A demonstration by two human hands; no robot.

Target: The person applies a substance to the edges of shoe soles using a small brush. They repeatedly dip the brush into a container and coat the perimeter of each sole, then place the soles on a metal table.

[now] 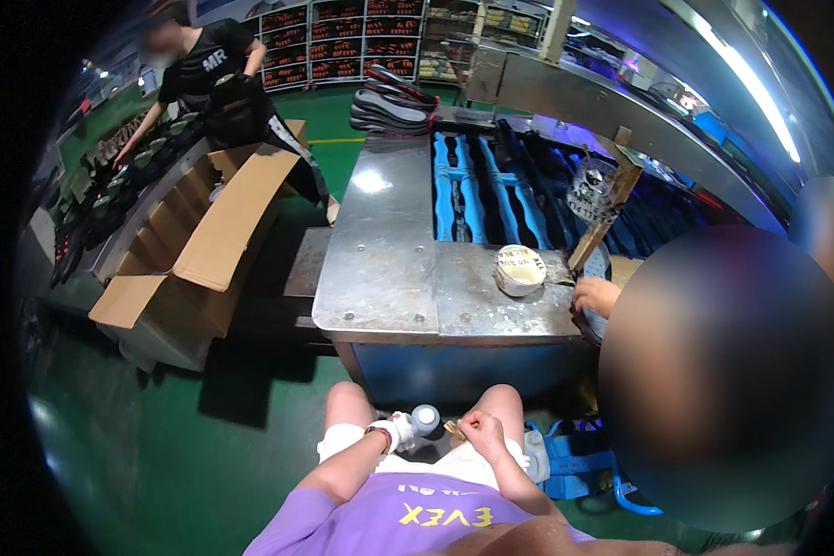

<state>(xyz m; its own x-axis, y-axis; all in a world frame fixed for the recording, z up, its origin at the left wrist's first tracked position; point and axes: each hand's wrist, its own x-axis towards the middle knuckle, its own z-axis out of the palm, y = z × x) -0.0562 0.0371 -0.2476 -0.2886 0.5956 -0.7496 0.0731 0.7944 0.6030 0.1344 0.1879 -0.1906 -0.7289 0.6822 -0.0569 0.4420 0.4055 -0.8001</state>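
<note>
My left hand [399,432], in a white glove, is closed around a bluish-grey round thing with a pale top [424,419] above my lap. Its exact kind cannot be made out. Close by, over my right thigh, my bare right hand [483,430] pinches a small tan-brown piece [453,429], too small to name. The two hands are a short gap apart. Both are below the front edge of the metal-topped workbench [380,287], clear of its surface.
A round pale tub [521,271] stands on the bench beside a conveyor carrying blue shoe-sole moulds or racks [463,190]. Grey soles [389,113] are stacked behind. An open cardboard box [222,218] is at left, near a standing person [218,65]. Another person's hand [598,296] is at right.
</note>
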